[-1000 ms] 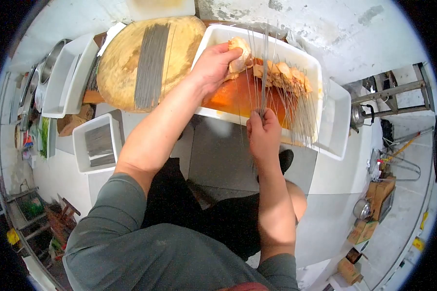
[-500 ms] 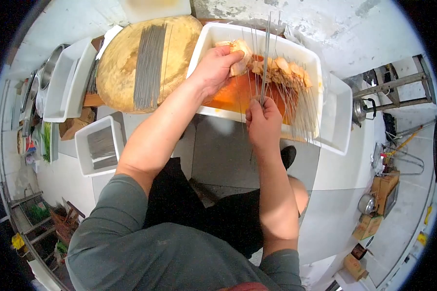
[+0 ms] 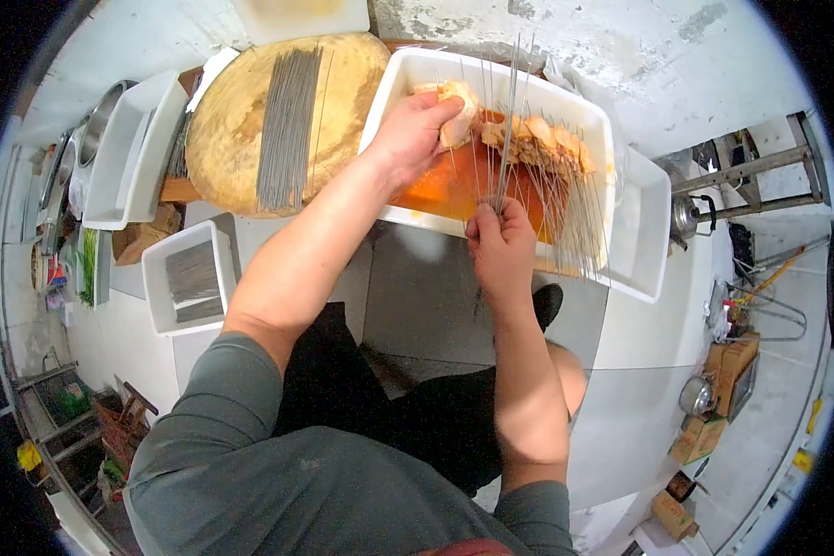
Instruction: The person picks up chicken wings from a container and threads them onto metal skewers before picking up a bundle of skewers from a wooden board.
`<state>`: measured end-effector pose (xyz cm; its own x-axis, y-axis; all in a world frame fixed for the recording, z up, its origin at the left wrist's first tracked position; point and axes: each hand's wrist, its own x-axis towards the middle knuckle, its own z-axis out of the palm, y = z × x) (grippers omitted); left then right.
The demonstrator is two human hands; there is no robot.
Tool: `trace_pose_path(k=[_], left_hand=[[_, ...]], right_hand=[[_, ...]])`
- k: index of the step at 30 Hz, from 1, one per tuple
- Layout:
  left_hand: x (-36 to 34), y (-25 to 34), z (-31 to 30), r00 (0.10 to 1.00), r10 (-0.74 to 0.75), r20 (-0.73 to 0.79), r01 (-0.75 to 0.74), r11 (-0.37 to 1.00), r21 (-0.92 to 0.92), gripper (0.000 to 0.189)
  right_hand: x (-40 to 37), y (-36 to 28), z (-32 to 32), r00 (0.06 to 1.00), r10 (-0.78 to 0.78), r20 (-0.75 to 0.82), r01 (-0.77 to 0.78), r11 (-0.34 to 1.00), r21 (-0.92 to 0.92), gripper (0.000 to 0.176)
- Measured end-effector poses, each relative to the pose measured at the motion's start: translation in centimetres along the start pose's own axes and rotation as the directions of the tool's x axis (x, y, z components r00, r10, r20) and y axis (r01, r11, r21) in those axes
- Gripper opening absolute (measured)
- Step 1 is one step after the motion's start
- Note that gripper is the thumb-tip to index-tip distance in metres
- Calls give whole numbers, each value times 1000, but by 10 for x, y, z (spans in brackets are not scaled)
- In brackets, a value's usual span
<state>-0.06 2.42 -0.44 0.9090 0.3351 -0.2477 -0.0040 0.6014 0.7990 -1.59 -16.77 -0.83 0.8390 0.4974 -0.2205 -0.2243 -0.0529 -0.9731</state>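
Right hand (image 3: 502, 250) lower; skewers (image 3: 505, 120) across white tub (image 3: 491, 67)

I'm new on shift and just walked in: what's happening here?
A person is working over a white tub of orange marinade. The left hand grips a pale food piece above it; the right hand holds a bundle of thin skewers. Some loaded skewers lie in the tub, and bare skewers wait on the wooden block.
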Motion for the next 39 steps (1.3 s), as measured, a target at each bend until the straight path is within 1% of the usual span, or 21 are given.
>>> trace_pose_path(k=[4, 6, 9, 12, 13, 16, 18, 19, 21, 22, 24, 27, 31, 33, 34, 37, 39], left_hand=[[-7, 4, 7, 1000, -20, 20, 20, 1000, 4, 22], [-7, 3, 7, 1000, -8, 16, 8, 1000, -12, 23], [-7, 3, 6, 1000, 4, 5, -3, 1000, -16, 23], [-2, 6, -3, 1000, -8, -19, 8, 999, -32, 22], [1, 7, -7, 999, -17, -28, 16, 999, -42, 22], [3, 14, -12, 999, -23, 37, 28, 989, -148, 22], [2, 18, -14, 1000, -29, -3, 28, 988, -152, 23], [1, 20, -14, 999, -32, -22, 28, 988, -154, 23], [4, 19, -14, 1000, 11, 3, -10, 974, -226, 24], [6, 18, -15, 999, 34, 16, -29, 965, -261, 25], [7, 19, -15, 999, 45, 0, -43, 964, -264, 25], [8, 20, -15, 998, 60, -31, -65, 973, -223, 28], [7, 21, -17, 996, 83, -42, -89, 981, -170, 29], [9, 15, -18, 994, 74, -75, -89, 974, -209, 24], [10, 12, -18, 993, 69, -91, -88, 969, -229, 23], [8, 9, -14, 997, 69, -38, -77, 968, -239, 21], [4, 11, -9, 997, 64, -40, -71, 970, -231, 20]], right_hand=[[3, 6, 2, 1000, 12, -22, -12, 1000, -15, 7], [3, 5, 5, 999, 5, -38, -7, 999, -35, 6], [4, 4, 5, 999, 16, -33, -17, 999, -39, 10], [8, 14, 2, 996, -93, -4, 88, 960, -265, 16], [7, 14, 3, 996, -90, -13, 83, 958, -274, 17], [0, 10, 4, 995, -90, -38, 73, 945, -318, 20], [-3, 11, 2, 993, -106, -50, 81, 928, -365, 20], [-4, 10, 1, 995, -88, -48, 63, 923, -379, 20], [-5, 7, 0, 998, -50, -47, 26, 912, -409, 22], [-8, 4, 1, 997, -76, -32, 53, 886, -461, 21], [-12, -5, 5, 992, -128, 1, 107, 822, -559, 21], [-9, 6, 5, 995, -64, 71, 84, 939, -332, 16], [-10, 1, 3, 996, 19, 89, 2, 975, -223, 14], [-11, -1, 2, 993, 68, 100, -53, 988, -142, 13], [-11, 0, 3, 994, 58, 98, -44, 989, -141, 13], [-9, 5, 3, 995, 36, 89, -22, 989, -147, 12], [-8, 7, 2, 996, 29, 85, -15, 986, -164, 13]])
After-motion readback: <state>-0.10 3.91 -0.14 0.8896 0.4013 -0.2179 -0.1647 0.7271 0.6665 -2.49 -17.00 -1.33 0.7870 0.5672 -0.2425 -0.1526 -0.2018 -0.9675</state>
